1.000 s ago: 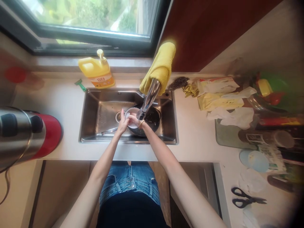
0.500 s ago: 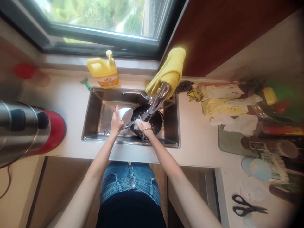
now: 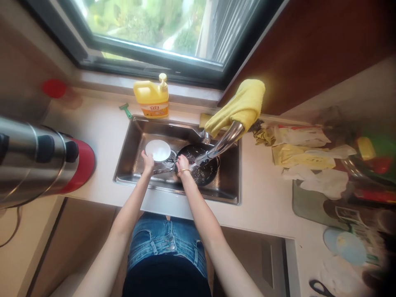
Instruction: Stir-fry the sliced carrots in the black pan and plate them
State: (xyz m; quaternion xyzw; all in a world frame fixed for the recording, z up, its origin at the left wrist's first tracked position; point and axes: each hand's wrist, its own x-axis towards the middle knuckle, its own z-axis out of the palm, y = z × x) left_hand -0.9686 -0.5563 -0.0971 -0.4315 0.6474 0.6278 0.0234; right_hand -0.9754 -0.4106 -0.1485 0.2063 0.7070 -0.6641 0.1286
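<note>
My left hand [image 3: 148,161] grips the near edge of a small white dish [image 3: 158,150], held over the left half of the steel sink [image 3: 133,136] near the drain. My right hand [image 3: 183,164] is closed low in the sink, beside a black pan [image 3: 202,170] that lies under the faucet spout [image 3: 223,142]; what its fingers hold is too small to make out. A metal utensil handle [image 3: 161,170] lies on the sink floor between the two hands. A yellow cloth [image 3: 244,105] is draped over the top of the faucet.
A yellow detergent jug [image 3: 152,97] stands behind the sink below the window. A red and steel appliance [image 3: 40,159] fills the left counter. Gloves, cloths and packaging [image 3: 306,148] clutter the right counter; scissors [image 3: 321,288] lie at the lower right.
My left hand has carried the white dish to the left, away from the faucet, and turned its face up. My right hand dropped lower beside the pan. The camera swung left.
</note>
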